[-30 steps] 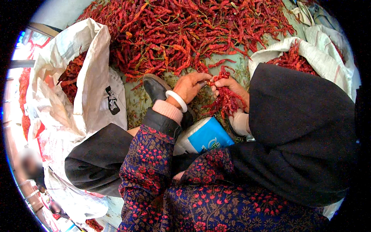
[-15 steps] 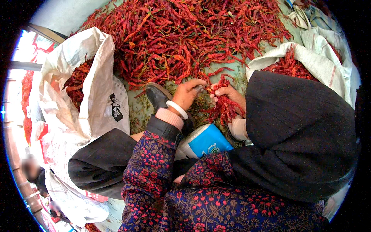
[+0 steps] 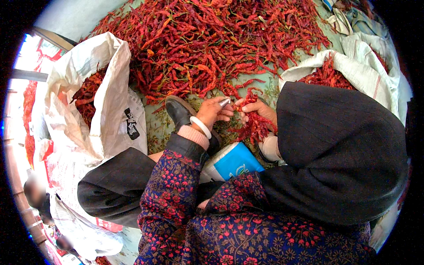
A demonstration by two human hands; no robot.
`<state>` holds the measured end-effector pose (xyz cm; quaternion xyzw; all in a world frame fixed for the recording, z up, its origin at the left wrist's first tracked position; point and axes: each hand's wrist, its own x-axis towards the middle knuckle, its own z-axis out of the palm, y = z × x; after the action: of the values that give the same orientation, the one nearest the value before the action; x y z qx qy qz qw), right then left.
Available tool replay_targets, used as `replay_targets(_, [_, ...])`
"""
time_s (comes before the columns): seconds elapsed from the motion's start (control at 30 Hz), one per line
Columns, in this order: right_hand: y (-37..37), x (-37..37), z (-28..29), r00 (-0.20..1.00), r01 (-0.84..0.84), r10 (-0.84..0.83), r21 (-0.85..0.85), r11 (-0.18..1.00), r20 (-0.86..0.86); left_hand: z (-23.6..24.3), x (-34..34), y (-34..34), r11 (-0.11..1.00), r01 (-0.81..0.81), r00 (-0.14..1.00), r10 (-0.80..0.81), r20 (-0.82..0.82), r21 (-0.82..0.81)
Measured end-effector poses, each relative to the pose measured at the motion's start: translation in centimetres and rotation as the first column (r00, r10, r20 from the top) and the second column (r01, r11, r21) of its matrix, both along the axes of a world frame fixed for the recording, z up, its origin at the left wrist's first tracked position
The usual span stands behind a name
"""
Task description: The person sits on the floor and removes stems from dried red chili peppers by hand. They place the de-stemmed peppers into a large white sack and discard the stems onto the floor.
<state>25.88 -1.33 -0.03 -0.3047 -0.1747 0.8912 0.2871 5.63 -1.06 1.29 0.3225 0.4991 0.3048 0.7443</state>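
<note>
Her right hand (image 3: 259, 111) clutches a bunch of dried chillies (image 3: 255, 127), its grip closed around them, the wrist hidden behind a dark cloth (image 3: 340, 150). The left hand (image 3: 213, 111) pinches something small and pale; I cannot make it out. A blue-and-white container (image 3: 229, 162) sits half-covered below.

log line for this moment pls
left hand: pinching small metal blade | right hand: holding bunch of dried chillies | chilli pile ahead | sacks either side

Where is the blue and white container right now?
In the head view, the blue and white container lies just below centre, in the person's lap, under the left hand and the right hand holding a bunch of chillies.
</note>
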Motion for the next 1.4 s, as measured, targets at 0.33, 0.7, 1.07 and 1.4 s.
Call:
replay_targets(0.33, [0.6,-0.1,0.1,0.993,-0.103,0.096,0.118,0.988,0.067,-0.1,0.4,0.0,0.979,-0.161,0.982,0.146,0.118,0.124])
replay_targets(0.7, [0.5,-1.0,-0.9,0.992,-0.025,0.005,0.162,0.986,0.126,-0.6,1.6,-1.0,0.863,-0.099,0.983,0.164,-0.088,0.496])
replay_targets(1.07, [0.8,-1.4,-1.0,0.985,-0.003,-0.021,0.138,0.990,0.172,3.1,0.7,0.2,0.146,0.688,0.604,0.429,-0.672,0.711])
replay_targets(1.4, [0.6,-1.6,-1.1,0.971,-0.056,0.001,0.222,0.973,0.241,0.8,1.4,-1.5,0.350,0.823,0.373,0.262,-0.890,0.448])
